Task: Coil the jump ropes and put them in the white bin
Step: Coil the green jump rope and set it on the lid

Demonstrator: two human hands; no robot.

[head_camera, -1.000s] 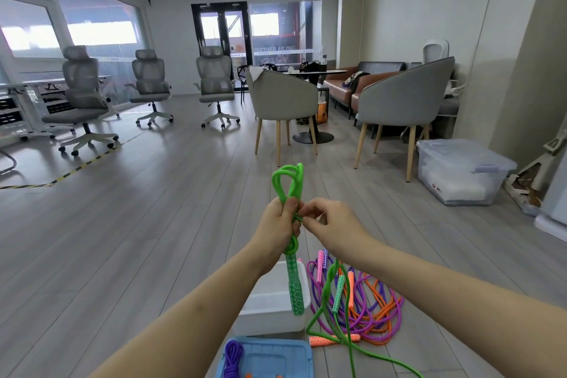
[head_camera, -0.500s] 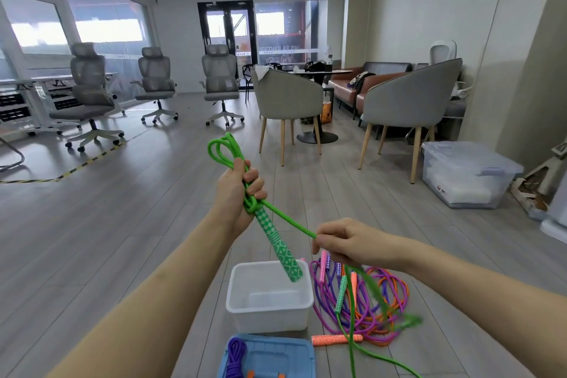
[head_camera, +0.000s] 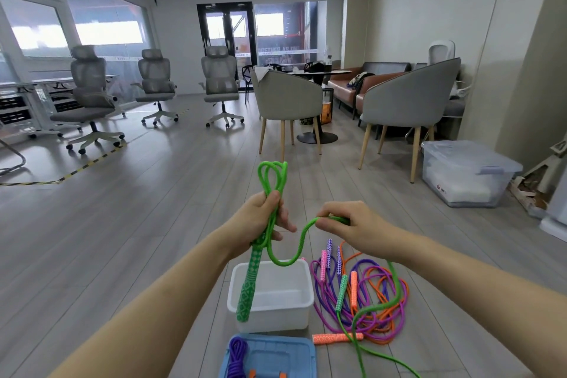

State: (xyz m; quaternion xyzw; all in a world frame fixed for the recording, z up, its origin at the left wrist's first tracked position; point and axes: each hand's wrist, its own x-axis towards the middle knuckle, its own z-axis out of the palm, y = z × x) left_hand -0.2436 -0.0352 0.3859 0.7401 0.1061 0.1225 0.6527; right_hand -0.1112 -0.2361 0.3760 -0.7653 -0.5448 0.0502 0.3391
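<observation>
My left hand (head_camera: 260, 222) grips a bundle of green jump rope (head_camera: 271, 176) loops, which stick up above the fist. The rope's patterned green handle (head_camera: 249, 282) hangs down over the white bin (head_camera: 302, 301). My right hand (head_camera: 349, 228) pinches the same green rope a short way to the right, and a slack U of cord sags between the hands. The rest of the green cord trails to the floor on the right. The white bin sits on the floor below my hands with nothing inside.
A tangle of purple, orange and pink jump ropes (head_camera: 365, 294) lies right of the bin. A blue lid (head_camera: 276, 356) with a coiled purple rope (head_camera: 236, 359) sits nearest me. Grey armchairs (head_camera: 408, 107), office chairs and a clear lidded box (head_camera: 466, 173) stand farther off.
My left hand came back toward the middle and turned the loops upright. My right hand rose and moved closer, so the taut cord between the hands now sags in a loop.
</observation>
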